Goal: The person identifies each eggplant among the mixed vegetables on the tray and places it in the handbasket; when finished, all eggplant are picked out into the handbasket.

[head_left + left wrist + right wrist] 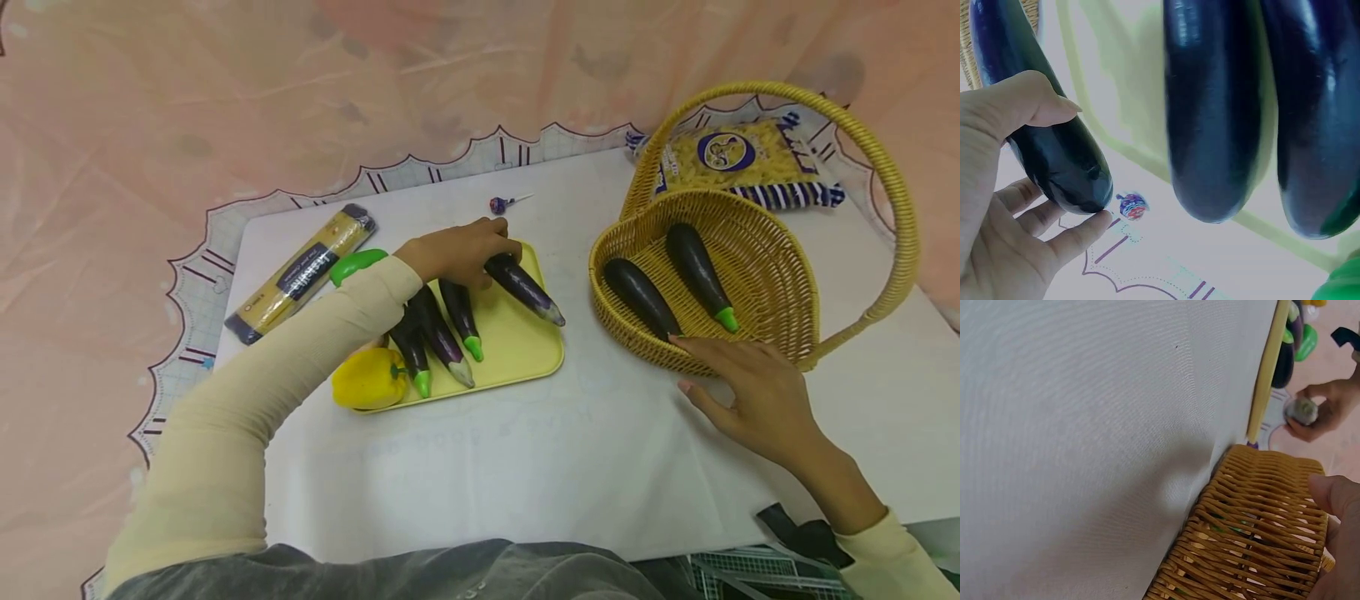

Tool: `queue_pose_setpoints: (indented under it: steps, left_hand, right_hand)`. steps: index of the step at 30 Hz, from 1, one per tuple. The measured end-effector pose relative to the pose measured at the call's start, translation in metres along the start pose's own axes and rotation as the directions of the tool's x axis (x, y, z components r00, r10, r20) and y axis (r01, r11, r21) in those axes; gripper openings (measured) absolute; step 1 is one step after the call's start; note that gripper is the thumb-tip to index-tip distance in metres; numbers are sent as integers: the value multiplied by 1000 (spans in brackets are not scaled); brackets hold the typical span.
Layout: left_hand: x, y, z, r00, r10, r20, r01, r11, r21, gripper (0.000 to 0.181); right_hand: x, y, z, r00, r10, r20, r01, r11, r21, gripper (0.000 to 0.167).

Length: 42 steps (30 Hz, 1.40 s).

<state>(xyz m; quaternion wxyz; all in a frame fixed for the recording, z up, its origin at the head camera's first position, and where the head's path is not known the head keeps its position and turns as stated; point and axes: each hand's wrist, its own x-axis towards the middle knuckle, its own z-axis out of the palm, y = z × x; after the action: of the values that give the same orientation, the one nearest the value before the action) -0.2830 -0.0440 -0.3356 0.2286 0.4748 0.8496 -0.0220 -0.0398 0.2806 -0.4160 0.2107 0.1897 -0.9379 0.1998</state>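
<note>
Left hand [467, 252] has its grip wrapped round an eggplant [525, 290] at the yellow tray's [517, 358] 2 o'clock side. Right hand's [761, 404] looser, fingers pretty straight at the basket's [622, 337] 6 o'clock rim, two more eggplants [699, 271] inside.

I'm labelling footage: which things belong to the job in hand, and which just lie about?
Likely the job:
held eggplant
tray eggplants
basket eggplants
yellow tray
wicker basket

Apparently lying about:
yellow pepper
green item
lollipop
long packet
pasta bag
</note>
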Motion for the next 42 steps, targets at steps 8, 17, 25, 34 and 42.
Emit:
queue_pose_setpoints:
  steps: [8, 17, 25, 34, 42]
  left_hand:
    - [-1, 2, -9, 998, 7, -60, -8, 1000, -24, 48]
    - [2, 5, -12, 995, 21, -95, -25, 999, -35, 48]
    - [7, 13, -21, 989, 24, -143, -28, 999, -28, 45]
    - [22, 28, -30, 980, 69, -188, -71, 997, -1, 43]
    - [36, 40, -39, 978, 90, -189, -87, 996, 27, 41]
  right_hand:
    - [-1, 1, 1, 1000, 4, 6, -4, 1000, -5, 63]
    - [-1, 0, 1, 1000, -1, -2, 1, 1000, 0, 62]
    - [-1, 1, 1, 1000, 1, 6, -1, 1000, 1, 60]
    - [-1, 1, 1, 1000, 3, 4, -3, 1000, 7, 58]
    - [-1, 2, 0, 1000, 1, 13, -1, 1000, 4, 53]
